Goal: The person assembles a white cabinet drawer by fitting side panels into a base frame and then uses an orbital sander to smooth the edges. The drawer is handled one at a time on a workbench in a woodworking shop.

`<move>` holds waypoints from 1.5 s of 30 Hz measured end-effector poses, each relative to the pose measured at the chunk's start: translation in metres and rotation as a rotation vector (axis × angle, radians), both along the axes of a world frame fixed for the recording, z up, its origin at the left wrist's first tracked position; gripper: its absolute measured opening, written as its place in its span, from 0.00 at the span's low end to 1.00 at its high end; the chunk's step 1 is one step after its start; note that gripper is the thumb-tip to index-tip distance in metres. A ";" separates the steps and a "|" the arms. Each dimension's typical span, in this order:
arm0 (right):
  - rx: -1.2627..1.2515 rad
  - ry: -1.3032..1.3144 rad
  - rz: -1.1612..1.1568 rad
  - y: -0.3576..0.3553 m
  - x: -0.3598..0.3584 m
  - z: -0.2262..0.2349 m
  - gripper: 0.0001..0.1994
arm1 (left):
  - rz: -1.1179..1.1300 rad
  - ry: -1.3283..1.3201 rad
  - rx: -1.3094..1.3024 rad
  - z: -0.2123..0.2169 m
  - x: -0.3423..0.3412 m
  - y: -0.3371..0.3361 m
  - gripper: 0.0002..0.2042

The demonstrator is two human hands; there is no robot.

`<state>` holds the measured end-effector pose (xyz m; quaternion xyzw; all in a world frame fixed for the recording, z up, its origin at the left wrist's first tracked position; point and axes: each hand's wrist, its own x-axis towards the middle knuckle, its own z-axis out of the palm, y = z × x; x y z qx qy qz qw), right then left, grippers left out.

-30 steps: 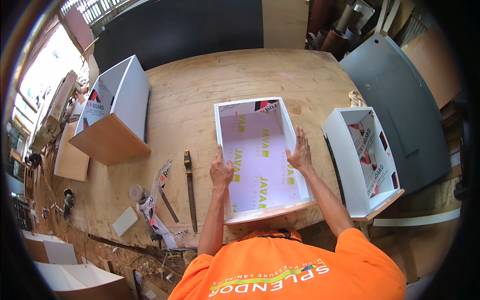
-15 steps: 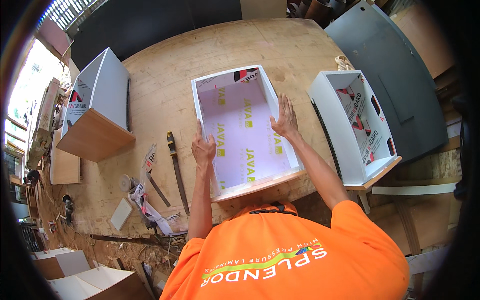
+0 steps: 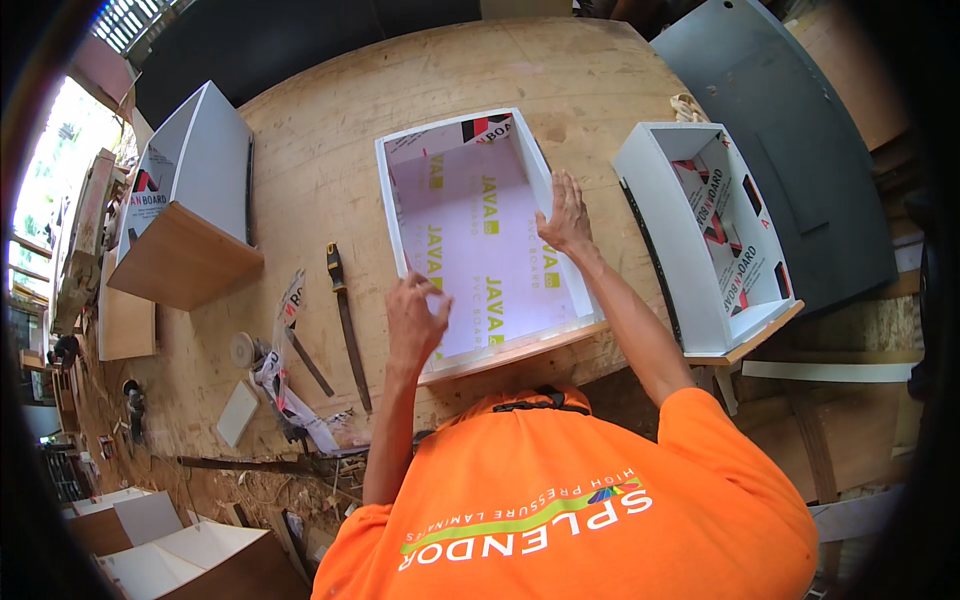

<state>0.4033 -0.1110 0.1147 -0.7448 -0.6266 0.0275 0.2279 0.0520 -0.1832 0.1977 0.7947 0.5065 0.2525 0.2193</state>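
A white open drawer box (image 3: 553,321) with a wooden front strip lies in front of me, its inside lined with printed lilac film. My right hand (image 3: 567,215) rests on the box's right wall, fingers stretched out along the rim. Over the lower left wall is my left hand (image 3: 415,318), its fingers loosely bent and the thumb apart, gripping nothing that I can see. Left of the box a file (image 3: 350,335) with a black and yellow handle lies on the wooden worktable (image 3: 320,160).
Similar white boxes stand at the left (image 3: 212,160) and right (image 3: 650,220). A dark panel (image 3: 790,150) leans beyond the right box. Near the file are a thin dark strip (image 3: 310,362), crumpled film (image 3: 290,400) and a small white board (image 3: 237,414). More boxes (image 3: 190,560) sit lower left.
My left hand has slid nearer along the left wall, and its fingers have bent. My right hand stays on the right wall. The whole view has shifted slightly.
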 end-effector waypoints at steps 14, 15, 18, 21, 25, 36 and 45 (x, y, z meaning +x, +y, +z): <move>0.075 0.311 -0.043 0.005 0.011 -0.016 0.43 | -0.226 -0.272 -0.490 0.002 0.034 -0.077 0.09; 0.073 0.382 -0.059 0.005 0.012 -0.017 0.43 | -0.247 -0.267 -0.491 0.002 0.041 -0.075 0.09; 0.131 0.650 -0.135 0.006 0.020 -0.013 0.35 | -0.285 -0.242 -0.463 0.001 0.066 -0.076 0.09; 0.047 1.045 -0.163 -0.011 0.037 0.004 0.26 | -0.266 -0.246 -0.430 -0.004 0.083 -0.080 0.09; 0.103 1.131 -0.104 -0.085 0.075 0.043 0.22 | -0.194 -0.260 -0.411 -0.005 0.093 -0.090 0.09; -0.024 0.922 -0.136 -0.250 0.025 0.040 0.12 | -0.030 -0.115 -0.374 -0.011 0.126 -0.091 0.14; 0.026 0.712 0.101 -0.253 0.028 0.045 0.09 | 0.116 -0.050 -0.049 -0.005 0.104 -0.153 0.09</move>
